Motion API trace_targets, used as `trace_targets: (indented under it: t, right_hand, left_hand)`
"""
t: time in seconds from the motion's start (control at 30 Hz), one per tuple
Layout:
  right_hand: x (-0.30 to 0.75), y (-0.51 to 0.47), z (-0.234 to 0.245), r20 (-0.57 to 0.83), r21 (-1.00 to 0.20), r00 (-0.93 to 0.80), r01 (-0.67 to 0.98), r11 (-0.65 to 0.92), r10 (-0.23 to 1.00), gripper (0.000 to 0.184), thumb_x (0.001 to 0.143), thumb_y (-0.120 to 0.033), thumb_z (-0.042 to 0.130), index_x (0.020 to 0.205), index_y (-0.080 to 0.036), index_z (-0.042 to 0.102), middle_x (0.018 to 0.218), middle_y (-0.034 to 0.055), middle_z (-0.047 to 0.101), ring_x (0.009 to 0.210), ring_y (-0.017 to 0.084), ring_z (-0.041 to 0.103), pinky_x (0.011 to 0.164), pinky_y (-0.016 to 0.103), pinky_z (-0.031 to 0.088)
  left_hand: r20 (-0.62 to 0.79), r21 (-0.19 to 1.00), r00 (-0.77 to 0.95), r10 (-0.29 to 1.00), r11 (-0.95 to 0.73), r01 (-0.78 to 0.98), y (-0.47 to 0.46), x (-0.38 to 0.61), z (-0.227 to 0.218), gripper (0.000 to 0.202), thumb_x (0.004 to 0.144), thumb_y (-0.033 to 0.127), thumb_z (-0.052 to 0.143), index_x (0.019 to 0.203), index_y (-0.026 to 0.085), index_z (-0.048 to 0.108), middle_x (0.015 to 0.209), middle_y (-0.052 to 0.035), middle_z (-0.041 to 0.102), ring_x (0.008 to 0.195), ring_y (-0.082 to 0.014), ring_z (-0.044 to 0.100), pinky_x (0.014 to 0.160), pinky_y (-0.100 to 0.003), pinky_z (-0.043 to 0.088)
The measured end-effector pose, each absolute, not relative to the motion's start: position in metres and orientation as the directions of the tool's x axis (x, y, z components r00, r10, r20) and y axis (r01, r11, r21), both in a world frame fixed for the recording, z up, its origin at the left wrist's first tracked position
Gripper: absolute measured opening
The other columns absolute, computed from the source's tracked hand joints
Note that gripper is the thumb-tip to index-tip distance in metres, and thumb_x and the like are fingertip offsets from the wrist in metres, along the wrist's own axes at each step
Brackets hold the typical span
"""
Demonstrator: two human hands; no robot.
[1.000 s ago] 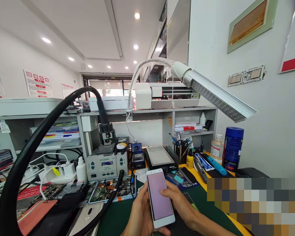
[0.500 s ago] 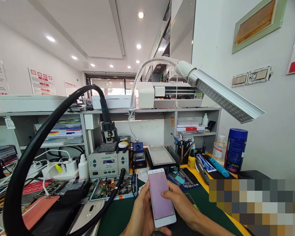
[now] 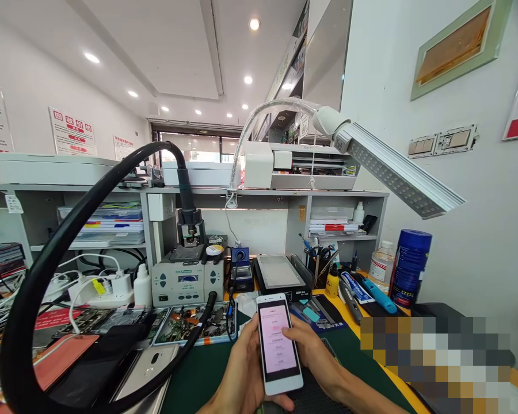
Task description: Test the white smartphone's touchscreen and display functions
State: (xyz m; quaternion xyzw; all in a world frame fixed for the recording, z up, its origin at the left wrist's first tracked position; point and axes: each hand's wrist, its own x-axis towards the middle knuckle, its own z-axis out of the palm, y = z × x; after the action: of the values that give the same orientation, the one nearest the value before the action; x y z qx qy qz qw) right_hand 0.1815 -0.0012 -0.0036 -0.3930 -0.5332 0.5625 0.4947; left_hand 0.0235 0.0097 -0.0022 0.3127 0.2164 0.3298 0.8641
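Q. Head view: what had just changed?
A. The screen [image 3: 278, 359] of my white phone [image 3: 280, 345] had gone from plain lilac to a pale pink page bearing lines of text, too small to read. I judged that the display was working and now gave me something to act on.
Q. State of grip?
A. My left hand [image 3: 242, 368] was closed around the phone's left side. My right hand [image 3: 317, 351] was closed lightly on its right side, thumb [image 3: 291, 334] over the screen; whether it pressed, I could not tell.
Q. Location?
A. Above the green mat [image 3: 198, 371], on the near side of the plate unit [image 3: 280, 273].
Q. Differences from half a second earlier?
A. The phone sat slightly farther left in view; my hold was unchanged.
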Motion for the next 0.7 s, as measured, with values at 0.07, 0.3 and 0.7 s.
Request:
trace_targets:
  t: [0.07, 0.3, 0.7]
  right_hand:
    - [0.18, -0.0003, -0.0047, 0.093, -0.992, -0.179, -0.101, 0.076, 0.979, 0.03, 0.087, -0.031, 0.054, 0.112, -0.018, 0.064, 0.096, 0.0049, 0.067, 0.09, 0.024, 0.059, 0.08, 0.036, 0.044]
    - [0.1799, 0.0023, -0.0047, 0.149, -0.988, -0.189, 0.01, 0.154, 0.971, 0.032, 0.076, -0.021, 0.062, 0.107, -0.019, 0.064, 0.094, 0.0033, 0.068, 0.088, 0.023, 0.059, 0.079, 0.034, 0.045]
    - [0.1858, 0.0013, -0.0018, 0.036, -0.992, -0.251, -0.129, 0.004, 0.967, 0.038, 0.077, -0.021, 0.056, 0.114, -0.018, 0.063, 0.095, 0.005, 0.069, 0.085, 0.023, 0.061, 0.075, 0.034, 0.044]
  left_hand:
    - [-0.169, 0.689, 0.684, 0.709, 0.581, -0.433, 0.0092, 0.0236, -0.0027, 0.068, 0.085, 0.067, 0.045, 0.132, 0.019, 0.054, 0.094, -0.0117, 0.061, 0.093, -0.0329, 0.062, 0.051, -0.036, 0.056]
    - [-0.147, 0.719, 0.677, 0.721, 0.548, -0.428, 0.0069, 0.0243, -0.004, 0.064, 0.086, 0.064, 0.045, 0.128, 0.018, 0.057, 0.096, -0.0122, 0.062, 0.09, -0.032, 0.063, 0.05, -0.036, 0.056]
    - [-0.167, 0.712, 0.671, 0.722, 0.559, -0.425, 0.007, 0.0244, -0.0013, 0.067, 0.085, 0.067, 0.044, 0.128, 0.018, 0.056, 0.093, -0.0118, 0.061, 0.086, -0.0298, 0.063, 0.049, -0.036, 0.056]
